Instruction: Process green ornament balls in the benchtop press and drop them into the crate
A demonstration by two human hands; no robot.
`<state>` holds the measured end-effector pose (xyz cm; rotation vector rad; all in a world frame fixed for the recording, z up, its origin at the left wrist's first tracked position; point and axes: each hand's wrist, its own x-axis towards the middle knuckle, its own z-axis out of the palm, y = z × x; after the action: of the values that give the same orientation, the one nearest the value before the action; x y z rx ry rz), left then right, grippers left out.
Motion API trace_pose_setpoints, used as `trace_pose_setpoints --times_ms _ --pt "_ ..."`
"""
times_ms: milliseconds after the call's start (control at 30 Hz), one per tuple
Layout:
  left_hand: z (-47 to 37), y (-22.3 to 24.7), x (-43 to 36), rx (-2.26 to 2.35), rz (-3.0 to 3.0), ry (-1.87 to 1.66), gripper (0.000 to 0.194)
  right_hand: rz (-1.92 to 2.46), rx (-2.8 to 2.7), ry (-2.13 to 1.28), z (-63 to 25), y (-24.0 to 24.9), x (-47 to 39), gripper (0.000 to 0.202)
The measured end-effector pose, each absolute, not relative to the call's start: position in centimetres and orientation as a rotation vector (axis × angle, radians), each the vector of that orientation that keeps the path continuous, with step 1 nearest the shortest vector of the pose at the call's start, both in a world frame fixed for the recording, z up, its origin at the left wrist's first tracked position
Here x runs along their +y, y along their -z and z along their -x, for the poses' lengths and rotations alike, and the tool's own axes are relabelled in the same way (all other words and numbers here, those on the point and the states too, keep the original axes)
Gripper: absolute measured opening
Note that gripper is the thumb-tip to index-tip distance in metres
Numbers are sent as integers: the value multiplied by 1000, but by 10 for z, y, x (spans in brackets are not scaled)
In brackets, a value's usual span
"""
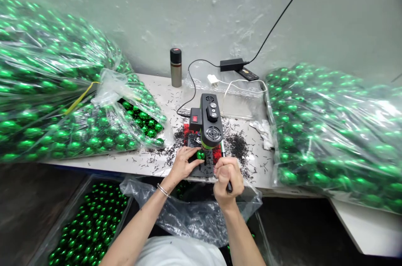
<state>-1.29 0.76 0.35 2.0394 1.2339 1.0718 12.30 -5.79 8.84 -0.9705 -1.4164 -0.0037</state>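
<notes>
A small black bench drill press (pixel 211 117) with a red switch stands on the table in front of me. Under its head sits a shiny green ball (pixel 200 155), pinched between the thumb and fingers of my left hand (pixel 184 162). My right hand (pixel 229 178) is wrapped round the press's black-gripped lever (pixel 229 187), to the right of the base. The tool's tip is hidden behind the machine's head. Black shavings (pixel 238 146) lie in heaps around the base, with red patches beside it.
Large clear bags of green balls (pixel 47 132) lie at left, and another bag (pixel 333 132) at right. A bottle (pixel 176 69), a power adapter (pixel 232 64) and a white cloth (pixel 263 133) are on the table (pixel 150 81). Below, an open bag (pixel 94 220) holds more balls.
</notes>
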Motion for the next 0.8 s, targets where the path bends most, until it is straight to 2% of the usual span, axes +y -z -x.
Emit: trace_pose_setpoints --times_ms 800 --pt "14 -3 7 1218 -2161 -936 35 952 -1446 16 -123 -95 -57 26"
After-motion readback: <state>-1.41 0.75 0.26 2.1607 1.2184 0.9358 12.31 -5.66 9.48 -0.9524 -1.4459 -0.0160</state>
